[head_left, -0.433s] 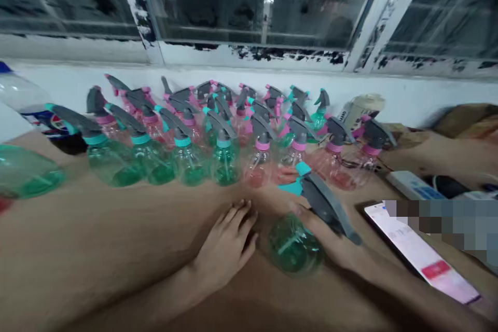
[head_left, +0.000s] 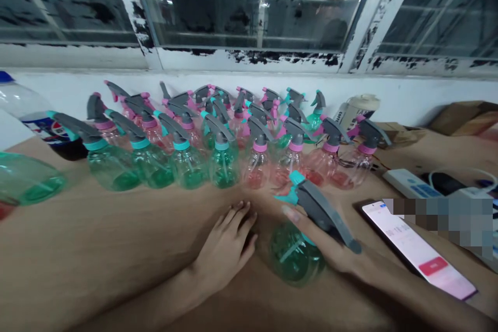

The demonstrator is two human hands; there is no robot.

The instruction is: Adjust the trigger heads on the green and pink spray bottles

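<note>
My right hand (head_left: pixel 327 238) grips a green spray bottle (head_left: pixel 291 257) round its neck, just under the grey and turquoise trigger head. The bottle stands near the front of the table, and some green shows low inside it. Fingers on its far side are partly hidden. To its left, my left hand (head_left: pixel 229 244) lies flat on the tabletop with fingers stretched out and nothing in it. Beyond both hands runs a front row of spray bottles: green ones (head_left: pixel 190 166) with turquoise collars on the left, pink ones (head_left: pixel 257 168) with pink collars on the right.
More spray bottles crowd behind, by the wall. A cola bottle (head_left: pixel 54 132) and another green bottle (head_left: pixel 31 181) are at left. Rightward lie a lit phone (head_left: pixel 412 249), a white power strip (head_left: pixel 412 184) with cables, a pale container (head_left: pixel 360 110) and a cardboard box (head_left: pixel 462 118).
The view has shifted slightly, and the picture is sharper. Both hands keep nearly the same places; the right still holds the green spray bottle.
</note>
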